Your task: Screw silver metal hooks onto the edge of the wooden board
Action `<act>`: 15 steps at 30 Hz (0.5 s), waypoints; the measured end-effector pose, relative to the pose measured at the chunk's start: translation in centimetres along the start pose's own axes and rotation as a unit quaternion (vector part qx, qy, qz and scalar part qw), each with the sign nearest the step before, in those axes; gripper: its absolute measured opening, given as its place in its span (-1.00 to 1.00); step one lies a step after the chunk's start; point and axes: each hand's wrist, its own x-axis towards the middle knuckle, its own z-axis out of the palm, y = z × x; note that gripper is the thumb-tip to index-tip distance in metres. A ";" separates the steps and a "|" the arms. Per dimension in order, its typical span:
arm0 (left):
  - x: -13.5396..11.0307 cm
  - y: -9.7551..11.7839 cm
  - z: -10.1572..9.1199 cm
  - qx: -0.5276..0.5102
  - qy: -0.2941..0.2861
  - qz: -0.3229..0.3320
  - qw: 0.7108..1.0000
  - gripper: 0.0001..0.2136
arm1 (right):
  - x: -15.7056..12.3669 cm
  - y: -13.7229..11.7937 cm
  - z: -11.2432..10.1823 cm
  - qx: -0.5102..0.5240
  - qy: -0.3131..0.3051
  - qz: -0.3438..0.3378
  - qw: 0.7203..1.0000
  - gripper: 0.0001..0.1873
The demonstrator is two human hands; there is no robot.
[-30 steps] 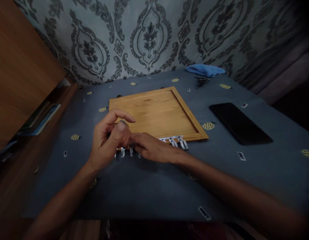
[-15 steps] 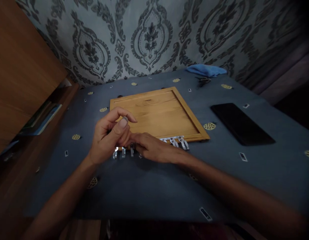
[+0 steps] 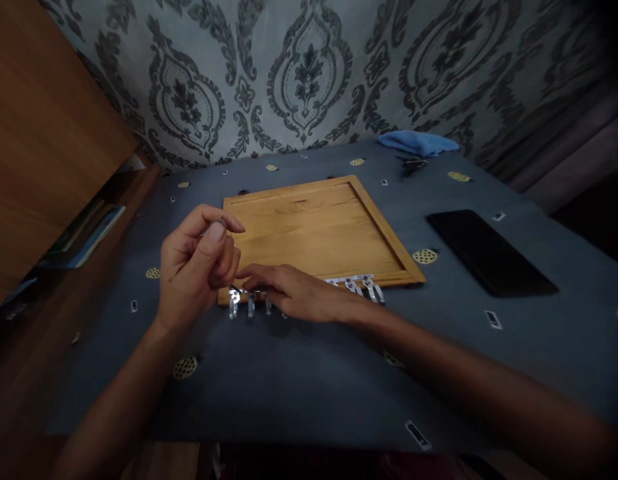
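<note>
A framed wooden board [image 3: 303, 230] lies on the table, with a metal hook rail [image 3: 356, 279] along its near edge. Several shiny hooks hang from the rail towards me. My left hand [image 3: 199, 257] is closed above the board's near left corner, thumb raised against the curled forefinger. A thin dark tip shows below this fist, close to the leftmost hook [image 3: 233, 303]; what the fist holds is mostly hidden. My right hand [image 3: 293, 293] lies across the middle of the hook rail, fingers bent down on it near its left end, covering the middle hooks.
A black phone-like slab [image 3: 491, 252] lies right of the board. At the back right are a blue cloth [image 3: 419, 142] and a small dark object [image 3: 413, 165]. A wooden cabinet [image 3: 53, 100] with books [image 3: 89, 233] on its shelf stands at left; a patterned curtain hangs behind.
My left hand has moved left, away from my right hand, uncovering the leftmost hooks and the thin dark tip. My right hand's fingers have shifted slightly left along the rail.
</note>
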 end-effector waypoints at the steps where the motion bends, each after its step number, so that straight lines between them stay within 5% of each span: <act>1: 0.0 -0.1 -0.1 0.001 0.000 -0.002 1.000 -0.82 | 0.2 -0.1 0.0 0.002 -0.005 -0.003 1.000 -0.53; 7: -0.2 -0.1 -0.4 0.015 0.012 -0.011 1.000 -0.83 | 1.4 -0.1 0.7 -0.023 -0.004 -0.030 0.999 -0.69; 15: -0.2 -0.4 -0.7 0.021 -0.004 -0.013 1.000 -0.84 | 1.7 0.2 1.0 -0.023 0.000 -0.043 0.999 -0.68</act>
